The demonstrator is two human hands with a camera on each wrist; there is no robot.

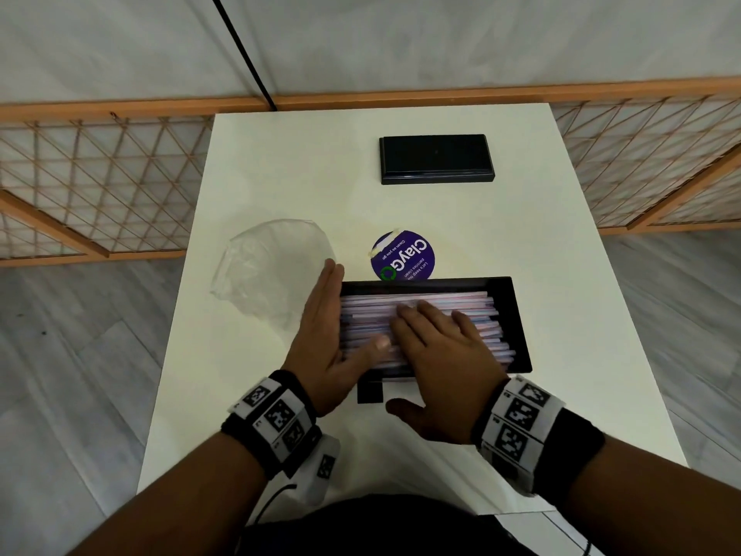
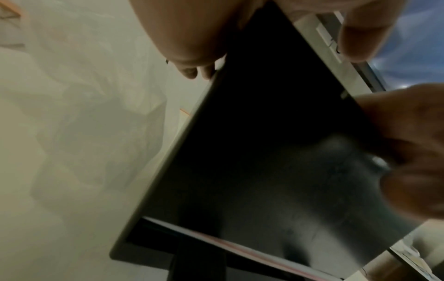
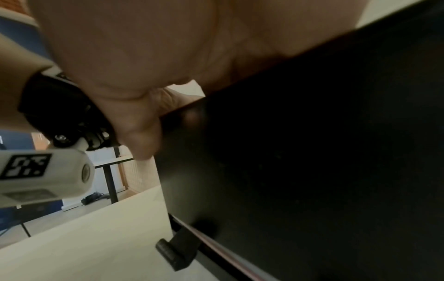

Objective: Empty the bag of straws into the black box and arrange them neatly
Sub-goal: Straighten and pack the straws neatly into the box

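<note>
The black box [image 1: 517,315] lies near the front of the white table [image 1: 280,162], filled with pale pink and blue straws [image 1: 453,300] laid lengthwise. My left hand [image 1: 326,315] stands flat against the box's left end, fingers straight, thumb resting on the straws. My right hand [image 1: 435,335] lies flat on top of the straws, fingers spread, hiding the middle of the pile. The clear plastic bag [image 1: 272,266] lies crumpled and empty to the left of the box. In the left wrist view the box wall [image 2: 264,152] fills the frame beside the bag [image 2: 84,114]. In the right wrist view the palm [image 3: 144,57] rests above the box wall [image 3: 312,152].
A black lid [image 1: 437,158] lies at the far side of the table. A round purple sticker [image 1: 403,256] sits just behind the box. A small black tab [image 1: 369,391] juts out at the box's near left corner. A wooden lattice fence [image 1: 100,186] stands behind the table.
</note>
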